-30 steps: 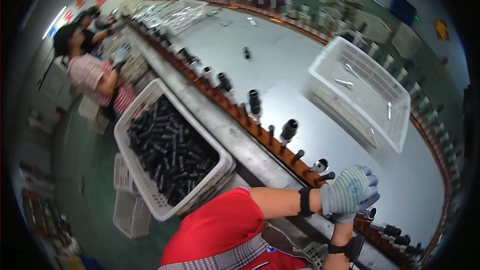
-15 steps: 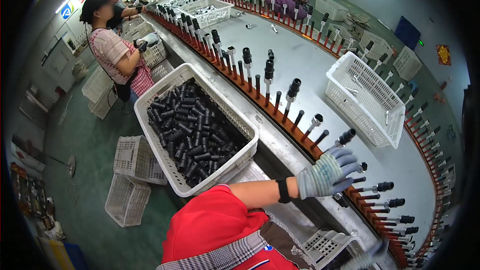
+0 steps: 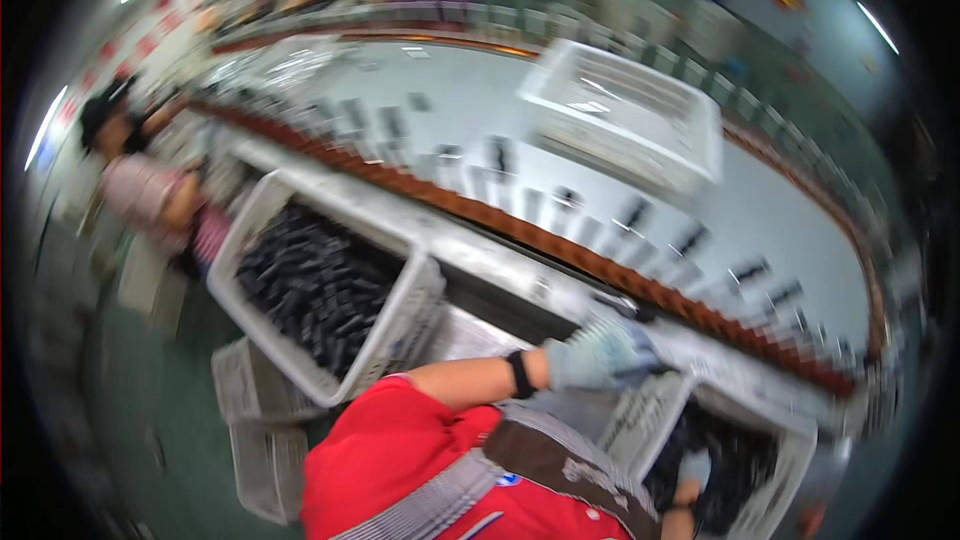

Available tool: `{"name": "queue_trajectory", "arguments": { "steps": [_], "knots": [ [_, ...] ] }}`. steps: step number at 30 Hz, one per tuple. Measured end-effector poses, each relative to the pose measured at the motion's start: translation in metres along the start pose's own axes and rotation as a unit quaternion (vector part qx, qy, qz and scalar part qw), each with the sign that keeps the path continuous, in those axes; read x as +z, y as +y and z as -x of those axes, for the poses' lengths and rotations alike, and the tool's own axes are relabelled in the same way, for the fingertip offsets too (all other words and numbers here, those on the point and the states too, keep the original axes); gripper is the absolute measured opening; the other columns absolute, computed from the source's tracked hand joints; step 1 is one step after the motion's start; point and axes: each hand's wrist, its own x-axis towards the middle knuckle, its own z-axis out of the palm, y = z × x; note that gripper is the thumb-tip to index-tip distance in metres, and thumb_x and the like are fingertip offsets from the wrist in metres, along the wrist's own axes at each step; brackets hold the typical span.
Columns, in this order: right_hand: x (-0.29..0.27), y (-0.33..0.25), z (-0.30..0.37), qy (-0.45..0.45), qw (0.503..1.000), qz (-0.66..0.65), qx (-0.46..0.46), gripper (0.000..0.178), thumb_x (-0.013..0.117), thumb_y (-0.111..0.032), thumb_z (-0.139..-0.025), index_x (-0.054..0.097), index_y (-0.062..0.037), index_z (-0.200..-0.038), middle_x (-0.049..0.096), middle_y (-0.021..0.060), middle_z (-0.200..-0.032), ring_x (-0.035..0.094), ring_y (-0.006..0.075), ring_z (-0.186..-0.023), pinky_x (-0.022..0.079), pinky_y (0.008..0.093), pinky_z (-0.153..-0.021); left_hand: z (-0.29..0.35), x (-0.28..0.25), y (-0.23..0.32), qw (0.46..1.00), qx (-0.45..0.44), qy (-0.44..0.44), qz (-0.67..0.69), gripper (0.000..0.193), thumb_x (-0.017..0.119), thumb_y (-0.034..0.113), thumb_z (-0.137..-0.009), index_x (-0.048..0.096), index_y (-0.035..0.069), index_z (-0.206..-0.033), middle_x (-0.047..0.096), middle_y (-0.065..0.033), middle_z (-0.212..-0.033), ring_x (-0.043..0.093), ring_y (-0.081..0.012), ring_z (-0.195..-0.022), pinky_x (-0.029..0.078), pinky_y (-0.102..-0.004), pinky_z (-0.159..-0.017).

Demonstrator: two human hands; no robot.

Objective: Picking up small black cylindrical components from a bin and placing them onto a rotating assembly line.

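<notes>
Black parts point(image 3: 745, 455) surround the right hand point(image 3: 694, 471) (blurred); whether its fingers grip, I can't tell.

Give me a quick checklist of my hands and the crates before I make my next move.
1. Right hand within the right crate: ok.
2. Right hand gripping one of the dark parts: cannot tell; too small and blurred.
3. Left hand outside that crate, near the metal ledge: ok.
4. Left hand empty: cannot tell; its fingers are blurred.
5. Left crate stocked with black pieces: ok.
6. View sharp: not ok; motion blur.
</notes>
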Motion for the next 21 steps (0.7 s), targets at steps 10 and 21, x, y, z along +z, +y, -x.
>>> {"name": "queue_trajectory", "arguments": {
  "steps": [10,21],
  "knots": [
    [-0.243,-0.118,-0.179,0.118,0.584,-0.654,0.466,0.034,0.066,-0.028,-0.09,0.068,0.0064,-0.094,0.066,0.0016,-0.084,0.053,0.0083,-0.075,0.044,0.0257,-0.072,-0.015,0.001,-0.031,0.997,-0.024,-0.048,0.06,0.017,0.065,0.009,-0.08,0.064,0.005,-0.097,0.066,-0.0113,-0.095,0.064,-0.03,-0.086,0.05,-0.0402,-0.077],
    [-0.371,-0.191,-0.239,0.143,0.609,-0.704,0.335,0.027,0.063,-0.026,-0.092,0.067,0.0003,-0.098,0.061,0.0018,-0.075,0.055,0.0085,-0.067,0.045,0.0241,-0.061,-0.099,0.069,0.012,0.82,-0.271,-0.239,0.443,0.04,0.075,0.015,-0.081,0.062,0.002,-0.116,0.066,-0.0061,-0.09,0.062,-0.0143,-0.087,0.052,-0.0284,-0.08]
  ]
}}
